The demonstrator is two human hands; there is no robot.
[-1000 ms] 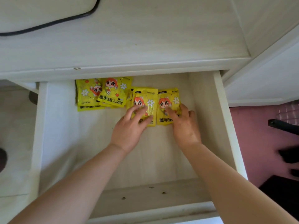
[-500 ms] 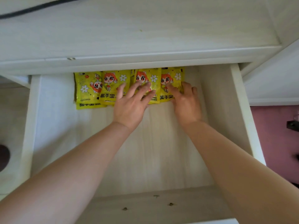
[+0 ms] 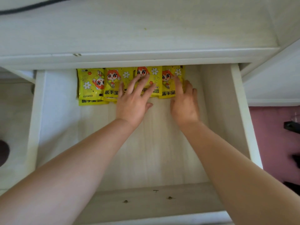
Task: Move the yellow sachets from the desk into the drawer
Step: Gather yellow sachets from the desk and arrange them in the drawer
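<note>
Several yellow sachets [image 3: 92, 85] with a red-haired cartoon figure lie in an overlapping row at the back of the open drawer [image 3: 240, 114], partly tucked under the desk's front edge. My left hand [image 3: 133, 101] rests flat with spread fingers on the middle sachets. My right hand [image 3: 184, 101] lies flat beside it, fingertips on the rightmost sachet [image 3: 168, 93]. Neither hand grips anything. The sachets' top ends are hidden under the desk edge.
The pale wooden desk top [image 3: 146, 30] spans the upper frame, with a black cable [image 3: 24, 8] at its top left. The drawer's bare wooden bottom [image 3: 154, 151] stretches toward me. A pink floor [image 3: 272, 143] with dark objects lies right.
Both hands have slid the two right sachets back from the drawer's middle into line with the others at the rear. The hands now press them there.
</note>
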